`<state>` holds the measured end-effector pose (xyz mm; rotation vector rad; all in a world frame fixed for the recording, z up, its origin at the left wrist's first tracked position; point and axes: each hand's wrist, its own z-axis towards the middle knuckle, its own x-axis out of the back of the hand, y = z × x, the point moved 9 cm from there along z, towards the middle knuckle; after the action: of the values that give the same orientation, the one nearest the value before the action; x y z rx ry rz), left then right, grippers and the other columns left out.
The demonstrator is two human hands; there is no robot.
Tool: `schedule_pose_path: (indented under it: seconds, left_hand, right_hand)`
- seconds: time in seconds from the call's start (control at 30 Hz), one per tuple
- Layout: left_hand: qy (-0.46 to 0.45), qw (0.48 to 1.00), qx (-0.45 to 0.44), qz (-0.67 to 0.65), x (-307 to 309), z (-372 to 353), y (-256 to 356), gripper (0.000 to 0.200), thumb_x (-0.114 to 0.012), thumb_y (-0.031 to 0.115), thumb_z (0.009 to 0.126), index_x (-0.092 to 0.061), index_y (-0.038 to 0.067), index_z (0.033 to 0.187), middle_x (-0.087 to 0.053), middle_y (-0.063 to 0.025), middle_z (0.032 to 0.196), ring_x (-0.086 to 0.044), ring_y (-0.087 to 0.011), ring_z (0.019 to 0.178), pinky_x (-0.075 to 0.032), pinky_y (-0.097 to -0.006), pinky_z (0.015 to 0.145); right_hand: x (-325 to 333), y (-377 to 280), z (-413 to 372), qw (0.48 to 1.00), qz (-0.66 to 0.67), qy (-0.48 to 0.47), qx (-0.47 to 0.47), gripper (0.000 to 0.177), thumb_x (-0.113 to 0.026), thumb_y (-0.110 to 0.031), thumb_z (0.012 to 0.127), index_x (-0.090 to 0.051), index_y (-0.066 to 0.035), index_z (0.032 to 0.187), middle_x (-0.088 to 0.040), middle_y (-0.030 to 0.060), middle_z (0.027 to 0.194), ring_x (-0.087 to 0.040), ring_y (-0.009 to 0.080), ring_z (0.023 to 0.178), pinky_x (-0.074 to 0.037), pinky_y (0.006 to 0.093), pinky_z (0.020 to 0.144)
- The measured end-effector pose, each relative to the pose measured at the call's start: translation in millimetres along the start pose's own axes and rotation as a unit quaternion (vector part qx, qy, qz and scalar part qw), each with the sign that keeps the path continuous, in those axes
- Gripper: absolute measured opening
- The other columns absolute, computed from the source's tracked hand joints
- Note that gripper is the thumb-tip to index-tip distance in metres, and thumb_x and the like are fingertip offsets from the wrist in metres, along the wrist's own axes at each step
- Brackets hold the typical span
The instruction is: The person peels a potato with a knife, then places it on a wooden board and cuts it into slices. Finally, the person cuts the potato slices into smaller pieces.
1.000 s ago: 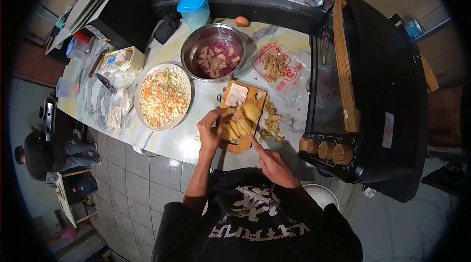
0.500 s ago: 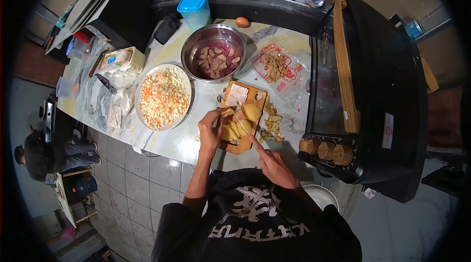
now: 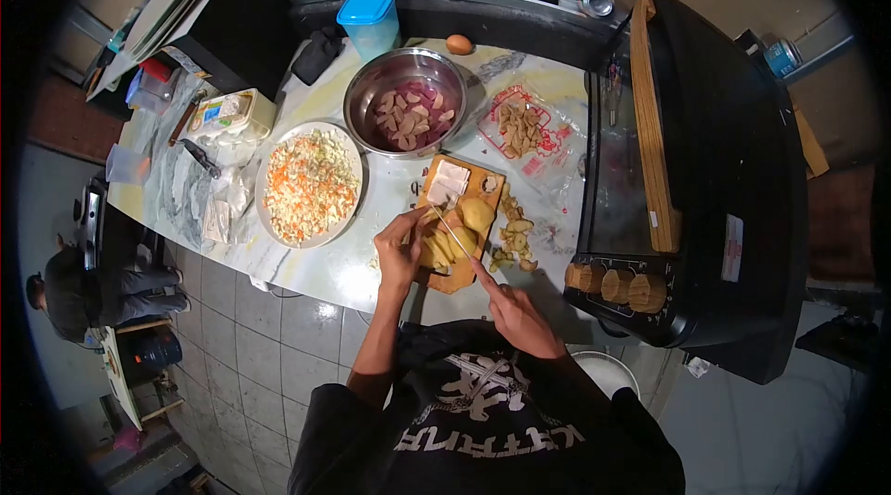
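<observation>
A wooden cutting board (image 3: 450, 282) holds peeled potatoes (image 3: 477, 214), cut yellow strips (image 3: 436, 250) and pinkish-white slices (image 3: 448, 181). My right hand (image 3: 522, 317) is closed round the handle of a knife (image 3: 454, 233), whose blade points up and left over the potatoes. At the board's left edge, my left hand (image 3: 400, 243) has its fingers bent together on a potato piece near the blade tip. Peelings (image 3: 516, 240) lie right of the board.
A plate of chopped vegetables (image 3: 311, 184) and a steel bowl (image 3: 405, 59) stand left and behind. A plastic bag (image 3: 522, 124) with brown pieces lies behind right. A black oven (image 3: 724, 180) borders the right side. Another person (image 3: 83, 291) is far left.
The knife blade and my right hand have shifted very slightly. My left hand keeps nearly the same place, and the camera view has moved a little.
</observation>
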<state>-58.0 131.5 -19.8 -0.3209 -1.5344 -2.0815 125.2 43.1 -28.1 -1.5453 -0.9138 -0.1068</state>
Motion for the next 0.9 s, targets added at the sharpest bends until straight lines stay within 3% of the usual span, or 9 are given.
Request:
schedule_pose_path:
  seconds: [0.2,0.27,0.33,0.47,0.9]
  left_hand:
    - [0.023,0.999,0.045,-0.011,-0.6,-4.9,-17.8,0.018,-0.065,-0.007,0.080,-0.070,-0.002,0.096,-0.070,-0.0161,0.089,-0.070,-0.0255,0.082,-0.054,-0.0316,0.074]
    - [0.032,0.998,0.058,-0.017,0.0,-7.3,-22.6,0.017,-0.065,-0.006,0.080,-0.069,-0.002,0.095,-0.070,-0.0165,0.089,-0.070,-0.0254,0.081,-0.054,-0.0316,0.074]
    - [0.026,0.997,0.077,-0.006,-0.4,-9.0,-27.1,0.021,-0.062,-0.008,0.079,-0.069,-0.002,0.099,-0.071,-0.0147,0.093,-0.069,-0.0205,0.084,-0.054,-0.0299,0.077]
    - [0.027,0.996,0.081,-0.007,-1.1,-10.5,-26.1,0.020,-0.063,-0.007,0.079,-0.069,-0.003,0.098,-0.070,-0.0146,0.092,-0.069,-0.0207,0.083,-0.054,-0.0295,0.076]
    - [0.036,0.997,0.073,-0.015,-2.7,-13.0,-22.3,0.020,-0.062,-0.008,0.077,-0.068,-0.004,0.096,-0.070,-0.0156,0.087,-0.069,-0.0218,0.081,-0.053,-0.0308,0.077]
  right_hand:
    - [-0.8,-13.3,-1.6,0.989,-0.089,0.038,0.109,0.077,-0.049,0.006,0.083,-0.018,-0.012,0.151,-0.055,0.0175,0.075,-0.055,0.0303,0.063,-0.043,0.0412,0.059]
    - [-6.1,-3.6,0.6,0.998,-0.055,-0.004,0.038,0.076,-0.048,0.006,0.084,-0.018,-0.014,0.151,-0.054,0.0188,0.074,-0.056,0.0325,0.063,-0.044,0.0424,0.060]
    - [-3.0,-8.5,1.1,0.998,-0.048,-0.008,0.026,0.076,-0.048,0.005,0.084,-0.018,-0.015,0.151,-0.055,0.0196,0.075,-0.056,0.0339,0.064,-0.044,0.0434,0.061]
    - [-3.8,-6.9,1.8,0.998,-0.055,-0.011,0.005,0.074,-0.046,0.004,0.086,-0.018,-0.018,0.151,-0.056,0.0217,0.076,-0.058,0.0381,0.066,-0.044,0.0471,0.063]
    - [-14.9,17.0,9.3,0.992,-0.075,-0.084,-0.064,0.080,-0.048,0.007,0.083,-0.016,-0.019,0.152,-0.055,0.0216,0.078,-0.058,0.0362,0.073,-0.046,0.0444,0.072]
